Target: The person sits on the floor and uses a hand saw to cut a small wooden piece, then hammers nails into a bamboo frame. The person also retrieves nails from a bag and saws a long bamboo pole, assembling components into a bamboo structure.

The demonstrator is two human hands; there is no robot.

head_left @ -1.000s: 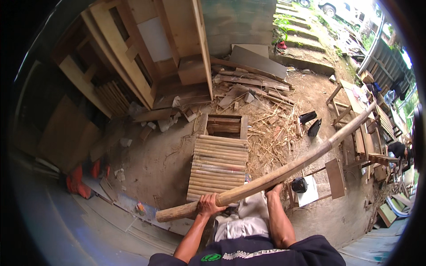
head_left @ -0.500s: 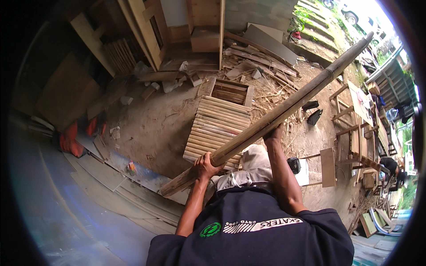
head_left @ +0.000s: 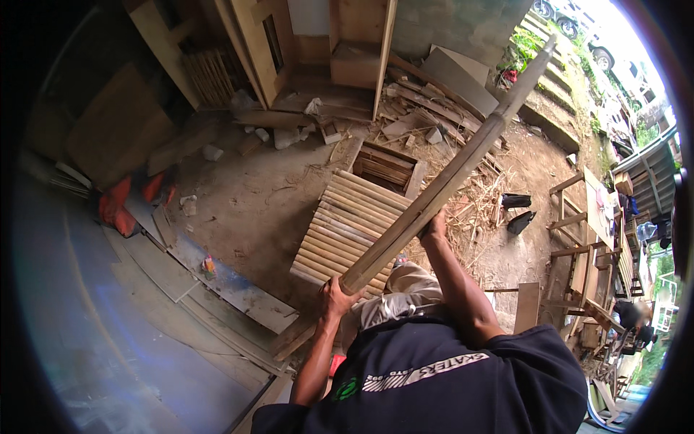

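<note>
A long bamboo pole (head_left: 463,163), with a lengthwise crack or split line, slants across the view from lower left to far upper right. Near its lower end, my left hand (head_left: 338,296) is closed around it. Farther up, my right hand (head_left: 435,226) grips its underside, with the fingers partly hidden by the pole. Below the pole lies a low piece covered in bamboo slats (head_left: 350,220). Beyond the slats is a wooden frame (head_left: 418,177) around a recess holding more strips.
Wood scraps and shavings (head_left: 473,217) litter the dirt floor. A wooden cabinet (head_left: 354,65) stands ahead. Black objects (head_left: 519,220) lie to the right, near wooden tables (head_left: 596,210). Boards (head_left: 217,275) and an orange-red item (head_left: 119,208) are at left. A person (head_left: 632,315) is far right.
The pole has swung to a steeper slant, its far end shifting left and up in view. Both hands keep hold of it. The surroundings have shifted slightly as the view turned.
</note>
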